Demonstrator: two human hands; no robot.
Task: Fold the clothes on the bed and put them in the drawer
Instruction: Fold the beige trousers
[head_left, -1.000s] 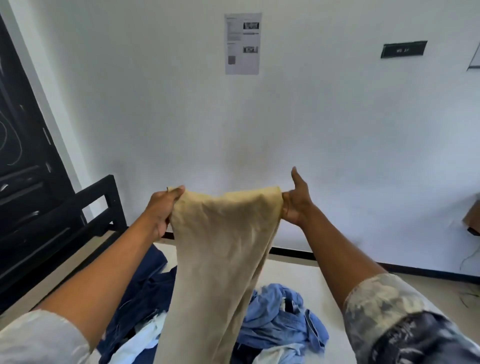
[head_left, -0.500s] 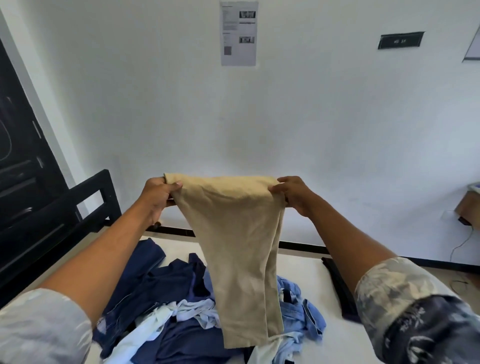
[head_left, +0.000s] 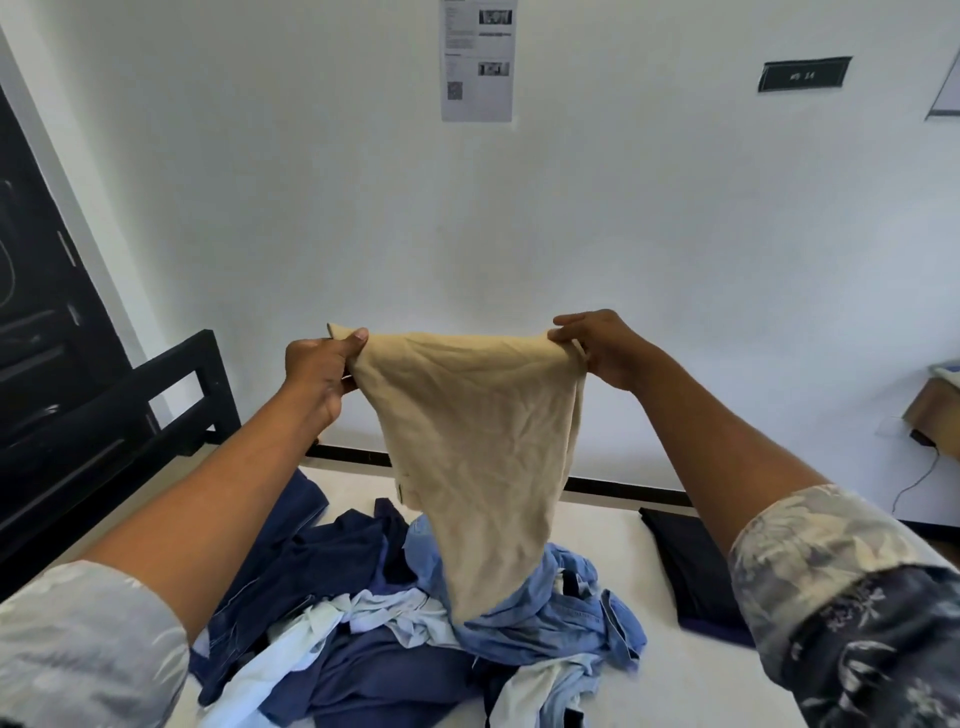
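Note:
A beige garment (head_left: 483, 452) hangs in the air above the bed, held by its top edge. My left hand (head_left: 319, 371) pinches its left corner between thumb and fingers. My right hand (head_left: 597, 345) pinches the right corner. The cloth's lower end touches a heap of blue, navy and pale blue clothes (head_left: 395, 634) on the white mattress (head_left: 691, 680). A dark folded garment (head_left: 696, 566) lies flat on the mattress at the right, partly hidden by my right arm. No drawer is in view.
A black bed frame (head_left: 130, 415) runs along the left, with a dark door (head_left: 36, 291) behind it. The white wall carries a paper sheet (head_left: 477, 60) and a dark plaque (head_left: 804, 74). A cardboard box (head_left: 935, 410) and a cable sit at the far right.
The beige garment has been drawn up shorter, so its hem now hangs higher over the heap. My hands have spread wider along its top edge, and my right thumb has closed down.

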